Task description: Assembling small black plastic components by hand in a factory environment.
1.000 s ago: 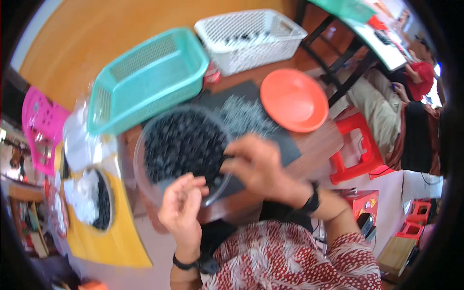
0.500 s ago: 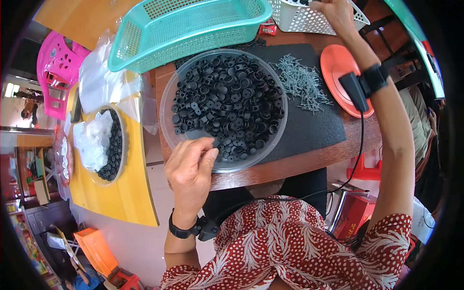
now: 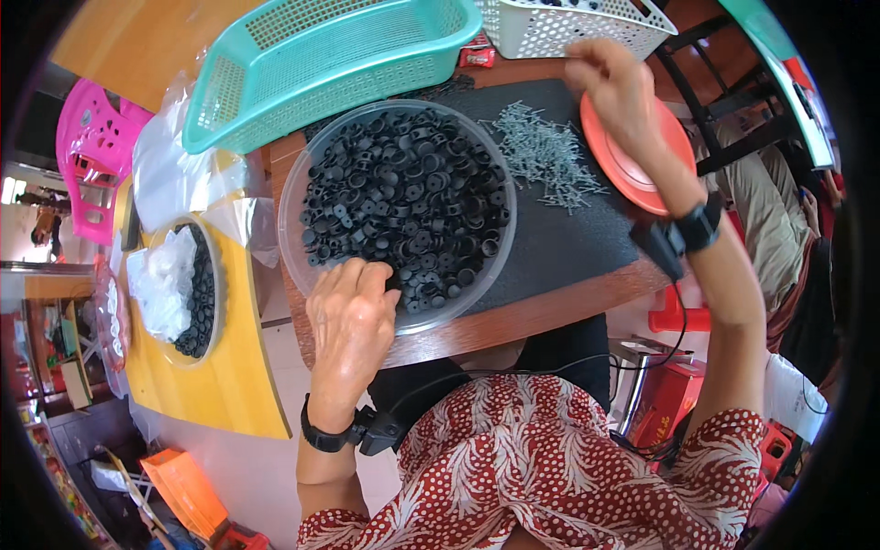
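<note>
A large clear round tub (image 3: 490, 298) holds a heap of small black plastic caps (image 3: 403, 192). My left hand (image 3: 350, 312) reaches over its near left rim, with fingers bent and pressed together down at the caps. The fingertips are partly hidden, so what they hold cannot be made out. My right hand (image 3: 619, 96) is in the air above the far edge of the orange-red round lid (image 3: 674, 156), its fingers blurred by motion. Just left of that hand, a pile of grey screws (image 3: 547, 156) lies on a black mat (image 3: 587, 238).
Behind the tub stands an empty turquoise basket (image 3: 330, 101). A white perforated basket (image 3: 568, 37) with dark pieces is at the far right, a small red packet (image 3: 477, 53) beside it. On the yellow board (image 3: 243, 367) are plastic bags (image 3: 165, 284) and another tub of black parts (image 3: 215, 302).
My right hand has left the white basket and come nearer, toward the lid. My left hand has lowered its fingers into the caps. The whole view has shifted slightly.
</note>
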`<state>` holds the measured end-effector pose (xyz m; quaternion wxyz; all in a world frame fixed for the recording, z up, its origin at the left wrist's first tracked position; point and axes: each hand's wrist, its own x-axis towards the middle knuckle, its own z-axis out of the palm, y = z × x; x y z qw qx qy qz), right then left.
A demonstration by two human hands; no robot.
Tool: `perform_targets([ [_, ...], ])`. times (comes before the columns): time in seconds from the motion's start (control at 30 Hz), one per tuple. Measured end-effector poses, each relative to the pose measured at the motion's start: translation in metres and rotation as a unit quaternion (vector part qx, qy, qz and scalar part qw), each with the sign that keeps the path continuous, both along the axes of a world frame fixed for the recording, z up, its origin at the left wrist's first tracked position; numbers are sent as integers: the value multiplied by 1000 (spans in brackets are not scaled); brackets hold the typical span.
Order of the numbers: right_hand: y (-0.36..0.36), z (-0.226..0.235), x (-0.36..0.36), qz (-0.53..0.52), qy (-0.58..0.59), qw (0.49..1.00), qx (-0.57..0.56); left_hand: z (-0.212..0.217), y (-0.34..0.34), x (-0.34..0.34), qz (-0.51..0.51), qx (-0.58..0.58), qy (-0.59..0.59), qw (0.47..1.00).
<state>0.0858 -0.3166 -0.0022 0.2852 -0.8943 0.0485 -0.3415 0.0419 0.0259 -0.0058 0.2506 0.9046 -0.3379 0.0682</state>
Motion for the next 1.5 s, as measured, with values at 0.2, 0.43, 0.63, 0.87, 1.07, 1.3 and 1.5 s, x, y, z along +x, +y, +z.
perform_targets([
  [0.2, 35, -27, -85, 93, 14, 996, -3, 1, -8, -1, 28, 9, -27, 999],
  [0.43, 55, -32, -114, 128, 46, 989, -52, -4, 0, -11, 114, -200, 160, 960],
  [0.63, 58, -35, -101, 97, 41, 982, -160, -6, 11, -13, 128, -367, 263, 883],
  [0.87, 55, -30, -110, 101, 65, 986, -114, 5, 8, -19, 87, -458, 330, 821],
  [1.07, 53, -30, -116, 102, 56, 988, -98, 9, 4, -22, 81, -459, 342, 816],
  [1.3, 55, -28, -114, 127, 73, 986, -84, 8, -2, -27, 67, -445, 366, 815],
  [1.5, 52, -31, -120, 96, 86, 987, -95, 11, -8, -29, 88, -462, 376, 799],
])
